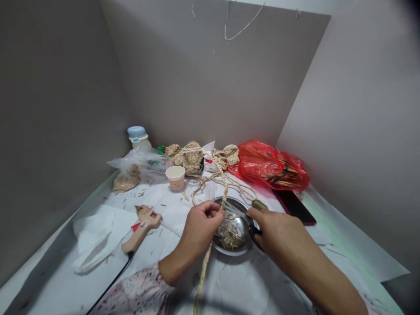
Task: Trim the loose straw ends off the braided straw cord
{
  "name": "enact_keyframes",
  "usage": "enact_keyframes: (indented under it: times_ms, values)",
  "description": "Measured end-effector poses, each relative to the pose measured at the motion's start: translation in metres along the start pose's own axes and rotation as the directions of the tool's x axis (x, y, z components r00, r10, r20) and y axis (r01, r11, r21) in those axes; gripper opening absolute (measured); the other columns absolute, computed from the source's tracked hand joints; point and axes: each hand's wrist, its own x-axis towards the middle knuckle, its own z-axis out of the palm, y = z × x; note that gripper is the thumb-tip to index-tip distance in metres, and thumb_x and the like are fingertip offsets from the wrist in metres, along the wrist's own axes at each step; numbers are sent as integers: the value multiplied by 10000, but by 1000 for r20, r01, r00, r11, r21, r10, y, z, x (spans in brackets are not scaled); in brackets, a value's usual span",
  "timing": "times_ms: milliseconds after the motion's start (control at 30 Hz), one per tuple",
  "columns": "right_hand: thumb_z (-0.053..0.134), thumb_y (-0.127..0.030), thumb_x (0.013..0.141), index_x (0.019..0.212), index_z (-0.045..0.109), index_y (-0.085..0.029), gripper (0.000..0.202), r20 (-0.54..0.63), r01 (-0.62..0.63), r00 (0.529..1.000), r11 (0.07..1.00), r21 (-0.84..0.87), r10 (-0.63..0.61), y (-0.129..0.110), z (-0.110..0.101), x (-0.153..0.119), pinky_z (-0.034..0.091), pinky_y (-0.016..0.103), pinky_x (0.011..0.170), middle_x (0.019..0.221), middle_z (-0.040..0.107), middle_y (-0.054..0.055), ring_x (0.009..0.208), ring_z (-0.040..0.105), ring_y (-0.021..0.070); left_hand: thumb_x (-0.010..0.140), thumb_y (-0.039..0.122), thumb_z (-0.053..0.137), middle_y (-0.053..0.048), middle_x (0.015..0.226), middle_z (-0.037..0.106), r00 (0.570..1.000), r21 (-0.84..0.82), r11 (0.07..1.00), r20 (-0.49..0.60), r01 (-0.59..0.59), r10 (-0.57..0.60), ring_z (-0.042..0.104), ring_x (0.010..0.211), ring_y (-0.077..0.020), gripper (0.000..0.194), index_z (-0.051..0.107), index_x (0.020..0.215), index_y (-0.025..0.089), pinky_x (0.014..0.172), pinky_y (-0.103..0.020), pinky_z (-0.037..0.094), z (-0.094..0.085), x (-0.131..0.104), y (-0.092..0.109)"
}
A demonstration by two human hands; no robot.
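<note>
My left hand (202, 225) pinches a long braided straw cord (204, 271). The cord runs from the back of the table, through my fingers, and down past the front edge of the view. In my right hand (278, 229) is a pair of scissors (254, 237), with a black handle loop showing below the fingers. Their thin blades point left toward the cord near my left fingertips; whether they touch it I cannot tell. Beneath both hands sits a round metal bowl (234, 252) holding straw clippings and a shiny rounded metal piece.
A glue gun (141, 229) with a black cable lies left, near crumpled white paper (93, 236). Behind stand a paper cup (176, 178), a blue-capped bottle (138, 135) and woven straw pieces (193, 155). A red plastic bag (259, 162) and dark phone (295, 208) lie right.
</note>
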Motion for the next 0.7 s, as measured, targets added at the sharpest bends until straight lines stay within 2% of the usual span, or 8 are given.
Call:
enact_keyframes:
  times_ms: [167, 367, 533, 700]
  values:
    - [542, -151, 754, 943, 627, -263, 236, 25, -19, 999, 999, -44, 20, 1, -1, 1, 290, 265, 513, 782, 716, 58, 722, 681, 250, 668, 324, 631, 42, 535, 489, 1000, 15, 1000, -4, 6, -6, 428, 517, -111, 188, 632, 691, 137, 513, -219, 319, 0, -1, 0]
    - [561, -182, 758, 954, 620, -267, 222, 54, -20, 998, 999, -38, 22, 1, -4, -5, 264, 271, 508, 818, 722, 52, 758, 686, 264, 678, 308, 624, 46, 545, 496, 1000, 27, 1000, -11, -16, 16, 434, 521, -110, 170, 636, 700, 140, 520, -219, 319, -1, 0, -5]
    - [557, -142, 746, 932, 600, -229, 209, 14, 12, 1000, 1000, 16, -12, -5, -2, -8, 276, 274, 516, 846, 716, 53, 779, 680, 236, 673, 279, 614, 43, 546, 499, 1000, 32, 999, -16, -10, 11, 433, 519, -110, 147, 639, 707, 138, 513, -217, 319, 0, 1, -6]
    - [555, -155, 762, 926, 599, -237, 189, 3, 0, 1000, 1000, 7, 0, -7, 2, -5, 273, 269, 507, 810, 714, 38, 730, 677, 220, 680, 282, 606, 45, 543, 482, 1000, 65, 998, -12, -18, 19, 422, 523, -106, 147, 629, 687, 137, 508, -214, 313, 1, 0, -1]
